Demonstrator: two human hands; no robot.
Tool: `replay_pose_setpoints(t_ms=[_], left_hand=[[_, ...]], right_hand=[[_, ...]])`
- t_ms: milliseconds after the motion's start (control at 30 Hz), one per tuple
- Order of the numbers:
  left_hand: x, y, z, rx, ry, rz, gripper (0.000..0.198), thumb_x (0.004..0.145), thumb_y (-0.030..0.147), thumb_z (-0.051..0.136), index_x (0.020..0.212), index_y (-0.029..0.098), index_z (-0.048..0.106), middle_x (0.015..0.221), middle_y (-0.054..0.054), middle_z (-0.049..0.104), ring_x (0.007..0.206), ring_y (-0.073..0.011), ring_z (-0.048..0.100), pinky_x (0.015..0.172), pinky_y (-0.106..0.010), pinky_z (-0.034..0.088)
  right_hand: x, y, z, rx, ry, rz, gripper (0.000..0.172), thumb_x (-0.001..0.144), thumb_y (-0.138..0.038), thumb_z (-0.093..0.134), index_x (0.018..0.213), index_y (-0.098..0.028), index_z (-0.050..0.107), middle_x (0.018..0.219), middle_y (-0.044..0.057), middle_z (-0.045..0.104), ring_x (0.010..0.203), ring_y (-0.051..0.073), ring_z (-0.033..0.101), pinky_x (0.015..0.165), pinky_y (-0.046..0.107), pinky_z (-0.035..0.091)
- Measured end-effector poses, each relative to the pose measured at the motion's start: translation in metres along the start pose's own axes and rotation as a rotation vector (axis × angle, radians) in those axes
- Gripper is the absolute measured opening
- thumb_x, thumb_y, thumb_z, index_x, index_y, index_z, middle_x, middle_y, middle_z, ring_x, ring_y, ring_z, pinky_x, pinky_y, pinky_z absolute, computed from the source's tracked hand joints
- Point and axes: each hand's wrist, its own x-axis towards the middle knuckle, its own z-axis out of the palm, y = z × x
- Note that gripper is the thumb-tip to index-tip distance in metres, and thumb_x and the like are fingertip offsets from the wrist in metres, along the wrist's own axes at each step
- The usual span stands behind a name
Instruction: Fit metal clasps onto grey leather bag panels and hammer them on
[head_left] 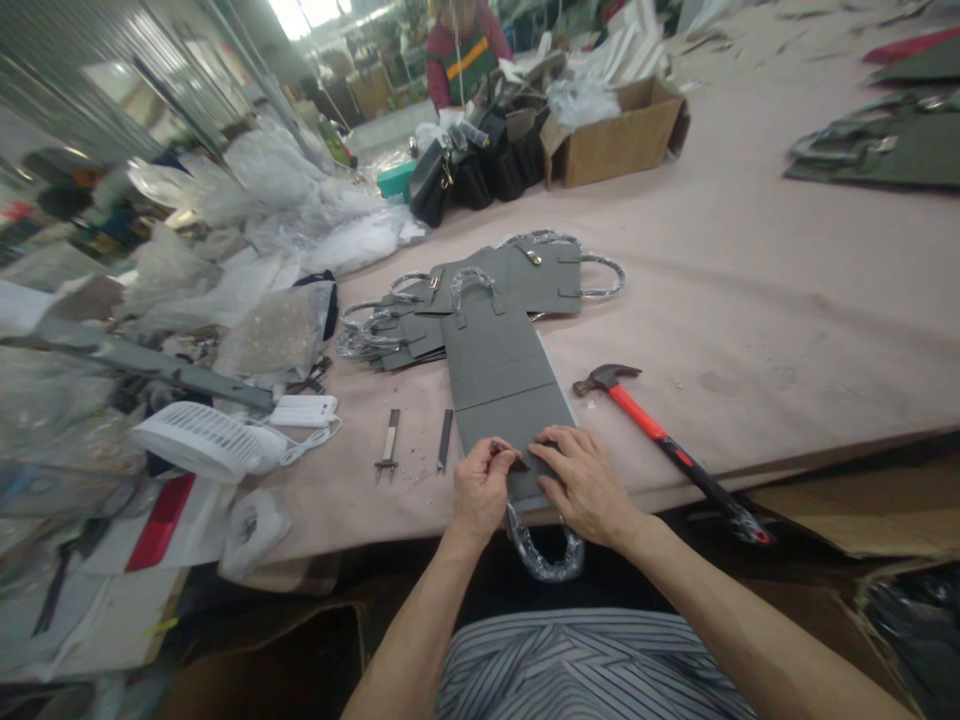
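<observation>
A flat grey leather bag panel [504, 378] lies on the pink table [750, 300], its plastic-wrapped handle [546, 552] hanging over the near edge. My left hand [481, 490] is closed in a pinch on a small dark piece [512, 456] at the panel's near end. Beside it, my right hand [585, 482] presses fingers-down on the same end of the panel.
A red-handled hammer [660, 435] lies right of the panel. Two small metal tools [390, 445] lie to its left, near a white fan [202, 440] and a white pack [304, 410]. More grey panels [525, 275] are stacked behind. A person stands at the far end by black bags [480, 170] and a cardboard box [619, 135].
</observation>
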Motion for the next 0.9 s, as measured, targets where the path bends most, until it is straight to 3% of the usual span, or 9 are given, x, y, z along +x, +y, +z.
replay_pose_setpoints(t_ms=[200,300,433,500,567,700,800,900], left_hand=[[-0.008,-0.013,0.007,0.155,-0.018,0.18,0.019,0.097,0.025,0.049,0.089,0.019,0.065,0.084,-0.004,0.072,0.079,-0.0154,0.069,0.078,-0.025,0.054],[-0.013,-0.022,0.011,0.244,-0.028,0.314,0.021,0.099,0.024,0.045,0.095,0.019,0.065,0.088,-0.007,0.073,0.082,-0.0169,0.07,0.079,-0.026,0.054],[-0.013,-0.025,0.016,0.33,-0.057,0.371,0.023,0.1,0.026,0.044,0.094,0.019,0.066,0.083,-0.008,0.072,0.073,-0.0169,0.069,0.072,-0.027,0.054],[-0.013,-0.023,0.016,0.355,-0.059,0.365,0.025,0.1,0.028,0.043,0.092,0.02,0.066,0.08,-0.007,0.072,0.072,-0.017,0.069,0.071,-0.027,0.054],[-0.012,-0.021,0.017,0.369,-0.064,0.373,0.026,0.099,0.029,0.043,0.092,0.02,0.066,0.079,-0.008,0.072,0.073,-0.0176,0.069,0.072,-0.027,0.054],[-0.011,-0.019,0.018,0.376,-0.054,0.413,0.026,0.099,0.027,0.043,0.093,0.019,0.067,0.08,-0.009,0.072,0.073,-0.0183,0.07,0.072,-0.027,0.055],[-0.011,-0.02,0.019,0.365,-0.045,0.427,0.025,0.098,0.025,0.043,0.094,0.017,0.067,0.08,-0.01,0.073,0.072,-0.0193,0.07,0.071,-0.029,0.056],[-0.01,-0.022,0.02,0.363,-0.05,0.413,0.024,0.097,0.024,0.045,0.094,0.018,0.068,0.08,-0.009,0.073,0.073,-0.0193,0.071,0.071,-0.028,0.056]], right_hand=[[0.001,0.001,0.0,0.055,0.017,-0.017,0.038,0.088,-0.019,0.057,0.125,-0.02,0.062,0.129,0.013,0.059,0.123,0.031,0.049,0.106,0.052,0.039],[-0.001,0.014,-0.01,0.103,0.074,-0.02,0.036,0.091,-0.024,0.055,0.126,-0.019,0.06,0.129,0.014,0.059,0.12,0.03,0.053,0.103,0.049,0.045],[-0.014,0.052,-0.04,-0.158,0.259,0.203,0.037,0.091,-0.027,0.052,0.126,-0.015,0.06,0.122,0.019,0.06,0.113,0.034,0.056,0.099,0.051,0.046],[-0.024,0.074,-0.055,-0.312,0.179,0.357,0.035,0.089,-0.027,0.051,0.118,-0.011,0.063,0.11,0.021,0.063,0.1,0.035,0.06,0.088,0.05,0.048],[-0.03,0.091,-0.066,-0.319,0.049,0.515,0.027,0.087,-0.029,0.051,0.102,-0.012,0.066,0.089,0.016,0.063,0.079,0.03,0.059,0.073,0.043,0.048],[-0.03,0.092,-0.076,0.228,-0.128,0.764,0.015,0.078,-0.037,0.055,0.074,-0.022,0.056,0.06,-0.001,0.05,0.052,0.016,0.045,0.048,0.028,0.038],[-0.023,0.061,-0.086,0.654,-0.209,0.858,0.018,0.079,-0.042,0.052,0.075,-0.025,0.048,0.058,-0.005,0.046,0.044,0.012,0.037,0.039,0.025,0.035],[-0.02,0.02,-0.103,0.747,-0.124,0.861,0.028,0.087,-0.052,0.047,0.08,-0.025,0.047,0.056,-0.007,0.04,0.039,0.011,0.033,0.035,0.024,0.03]])
